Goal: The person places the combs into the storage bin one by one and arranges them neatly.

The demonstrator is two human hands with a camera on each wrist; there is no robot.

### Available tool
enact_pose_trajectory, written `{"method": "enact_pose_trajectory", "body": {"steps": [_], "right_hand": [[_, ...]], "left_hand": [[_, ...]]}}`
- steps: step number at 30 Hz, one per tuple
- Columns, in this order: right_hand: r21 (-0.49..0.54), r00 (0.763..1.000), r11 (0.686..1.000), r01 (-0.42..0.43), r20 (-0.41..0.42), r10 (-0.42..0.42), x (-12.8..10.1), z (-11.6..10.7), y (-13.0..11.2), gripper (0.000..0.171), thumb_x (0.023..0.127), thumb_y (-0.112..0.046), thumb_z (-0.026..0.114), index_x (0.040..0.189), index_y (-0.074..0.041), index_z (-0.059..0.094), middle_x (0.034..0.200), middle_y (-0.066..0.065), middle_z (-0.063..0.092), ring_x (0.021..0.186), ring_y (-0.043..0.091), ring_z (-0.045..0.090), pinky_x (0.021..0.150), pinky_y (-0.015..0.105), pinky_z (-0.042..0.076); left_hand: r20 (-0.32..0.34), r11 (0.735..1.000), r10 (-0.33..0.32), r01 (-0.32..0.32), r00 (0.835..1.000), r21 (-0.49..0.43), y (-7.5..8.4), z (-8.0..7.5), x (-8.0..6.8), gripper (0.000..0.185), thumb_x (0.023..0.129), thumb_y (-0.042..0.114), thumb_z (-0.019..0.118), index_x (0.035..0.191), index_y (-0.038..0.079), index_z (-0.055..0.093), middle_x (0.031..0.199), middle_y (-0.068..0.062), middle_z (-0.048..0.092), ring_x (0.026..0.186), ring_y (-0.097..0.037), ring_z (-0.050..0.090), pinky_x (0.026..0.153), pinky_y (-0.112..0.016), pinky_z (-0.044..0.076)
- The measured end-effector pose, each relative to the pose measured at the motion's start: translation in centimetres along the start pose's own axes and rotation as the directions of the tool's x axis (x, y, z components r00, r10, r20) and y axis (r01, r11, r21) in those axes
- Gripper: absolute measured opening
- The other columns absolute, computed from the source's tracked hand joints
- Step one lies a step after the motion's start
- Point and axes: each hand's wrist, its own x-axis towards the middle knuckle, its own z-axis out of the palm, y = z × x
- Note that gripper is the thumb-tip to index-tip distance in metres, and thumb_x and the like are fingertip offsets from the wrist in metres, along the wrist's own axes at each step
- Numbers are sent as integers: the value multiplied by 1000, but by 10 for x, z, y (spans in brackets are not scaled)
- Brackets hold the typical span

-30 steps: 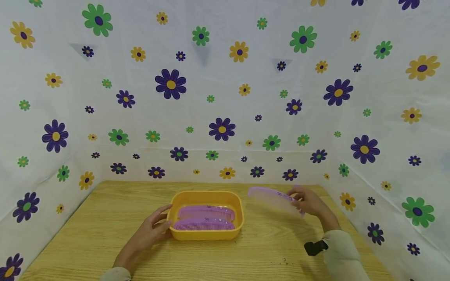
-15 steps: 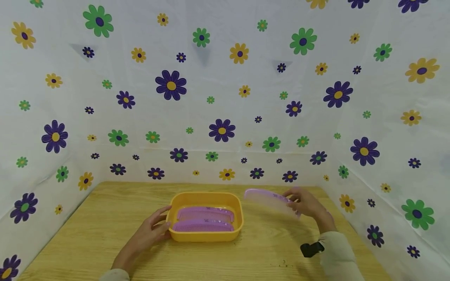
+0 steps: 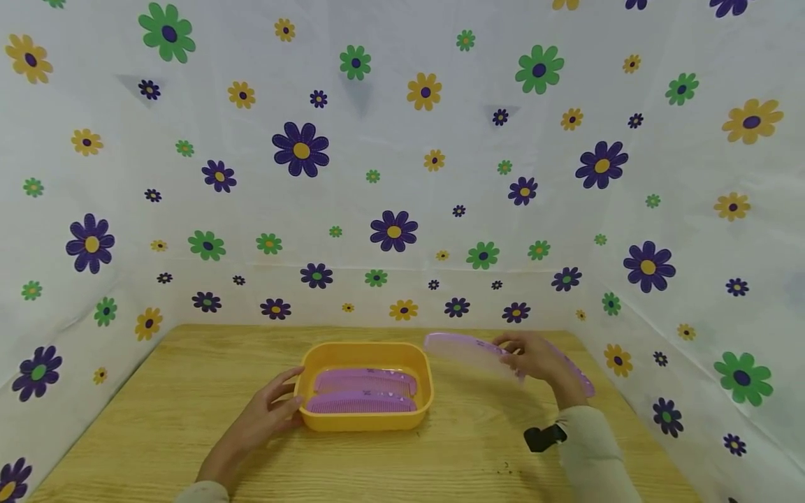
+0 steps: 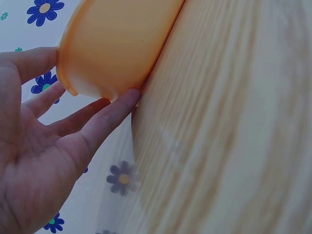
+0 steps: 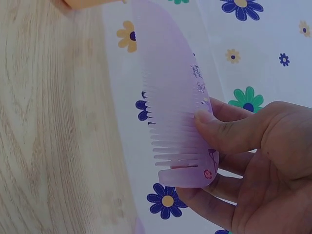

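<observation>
White sheeting printed with purple, green and yellow flowers (image 3: 393,230) walls in a pale wooden table (image 3: 157,419) on three sides.

At the right, the right hand (image 3: 537,360) pinches a translucent lilac comb (image 3: 465,349) near one end, thumb laid over the teeth and fingers curled behind the spine, as the right wrist view shows (image 5: 178,122). The comb is held clear of the wood, its free end pointing left toward the yellow tray (image 3: 428,391), close to the tray's right rim but not touching it. Just behind that hand another purple comb (image 3: 575,374) lies on the table near the right wall, partly hidden by the hand. A black strap clip (image 3: 544,438) sits at the cuff of the cream sleeve (image 3: 591,454).

At the left, the left hand (image 3: 267,416) rests against the tray's left end with its fingers nearly straight and spread; the left wrist view shows the fingertips (image 4: 127,97) touching the tray's outer wall (image 4: 117,44) low down where it meets the wood, nothing gripped.

The tray stands near the middle of the table, long side toward the person. Inside it two purple combs (image 3: 365,391) lie flat, side by side and parallel to the long sides, the nearer one slightly overlapping the farther.

A few dark crumbs (image 3: 503,467) speckle the wood in front of the right forearm.
</observation>
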Motion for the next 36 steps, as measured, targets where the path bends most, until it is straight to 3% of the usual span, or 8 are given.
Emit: {"method": "enact_pose_trajectory", "body": {"steps": [9,28,36], "right_hand": [[-3,1000,1000,12,-2,-12,6,12,-3,23,98,2,63,121,5,68,97,24,70,68,20,60,52,29,58],[-31,1000,999,-10,19,11,22,26,-20,24,99,0,63,122,1,68,100,21,71,69,19,61,55,30,59],[-17,999,1000,-1,42,2,28,32,-27,24,98,2,62,122,2,67,97,20,70,69,19,59,55,31,59]], "left_hand": [[-25,999,-43,43,999,13,0,1,-1,63,108,22,56,163,14,26,157,-35,35,135,-43,56,97,-41,62],[-24,999,-29,29,999,17,0,1,0,64,107,22,57,163,12,26,157,-35,37,135,-42,57,96,-39,62],[-9,1000,4,-4,1000,26,2,0,-1,64,108,21,56,163,10,25,156,-37,36,136,-49,54,96,-41,62]]}}
